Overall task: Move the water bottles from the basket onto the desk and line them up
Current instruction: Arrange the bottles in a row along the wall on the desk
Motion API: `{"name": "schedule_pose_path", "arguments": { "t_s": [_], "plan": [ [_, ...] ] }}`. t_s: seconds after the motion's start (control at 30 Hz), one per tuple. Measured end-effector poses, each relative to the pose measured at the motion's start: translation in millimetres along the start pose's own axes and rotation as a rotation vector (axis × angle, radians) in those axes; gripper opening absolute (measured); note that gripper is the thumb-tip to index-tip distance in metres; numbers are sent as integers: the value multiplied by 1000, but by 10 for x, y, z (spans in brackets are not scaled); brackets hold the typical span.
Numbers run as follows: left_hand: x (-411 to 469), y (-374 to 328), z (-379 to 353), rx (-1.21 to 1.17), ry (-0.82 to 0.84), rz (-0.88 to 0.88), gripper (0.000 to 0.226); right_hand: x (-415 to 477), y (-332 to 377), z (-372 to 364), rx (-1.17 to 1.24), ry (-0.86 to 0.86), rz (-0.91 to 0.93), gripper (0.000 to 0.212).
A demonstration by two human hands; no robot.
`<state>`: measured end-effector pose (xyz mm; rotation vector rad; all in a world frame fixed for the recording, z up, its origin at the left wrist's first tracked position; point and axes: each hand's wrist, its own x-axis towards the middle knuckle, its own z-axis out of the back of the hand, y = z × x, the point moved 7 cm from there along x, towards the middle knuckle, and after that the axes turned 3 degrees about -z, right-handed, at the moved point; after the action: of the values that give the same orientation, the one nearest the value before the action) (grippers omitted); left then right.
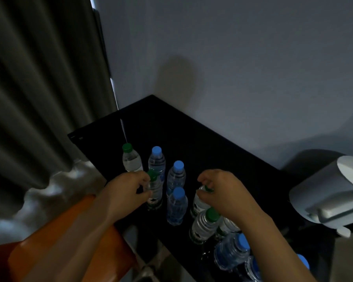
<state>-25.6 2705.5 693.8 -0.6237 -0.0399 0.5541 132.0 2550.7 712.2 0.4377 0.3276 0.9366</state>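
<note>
Bottles (176,208) on desk (192,139) — left hand (128,188) curled round green-capped bottle (155,197), right hand (222,192) round second bottle (198,204).

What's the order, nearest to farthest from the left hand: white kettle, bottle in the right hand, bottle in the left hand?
1. Left-hand bottle, gripped by the left hand itself.
2. Right-hand bottle, centre-right, pinched by the right hand.
3. White kettle, far right.

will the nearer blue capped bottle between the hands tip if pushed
The clear plastic water bottle with the blue cap stands tall and narrow, so a push near the cap would probably tip it. It looks full, so likely heavy for its size. Falling back, it could hit the blue-capped bottle behind it.
</note>
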Motion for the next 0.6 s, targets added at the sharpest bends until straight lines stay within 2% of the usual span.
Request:
{"name": "schedule_pose_path", "arguments": {
  "t_s": [0.13, 0.37, 0.5, 0.6],
  "plan": [
    [68, 86, 49, -20, -22, -7, 33, 92, 89, -31, 18, -26, 32, 31],
    [200, 392, 229, 6, -111, 38, 28, 268, 387, -279, -12, 46, 78, 28],
    [344, 609, 398, 79, -148, 62, 36, 472, 581, -474, -11, 92, 88, 34],
    [471, 773, 468, 93, -103, 83, 43, 641, 666, -622, -12, 132, 63, 38]
  ]
}}
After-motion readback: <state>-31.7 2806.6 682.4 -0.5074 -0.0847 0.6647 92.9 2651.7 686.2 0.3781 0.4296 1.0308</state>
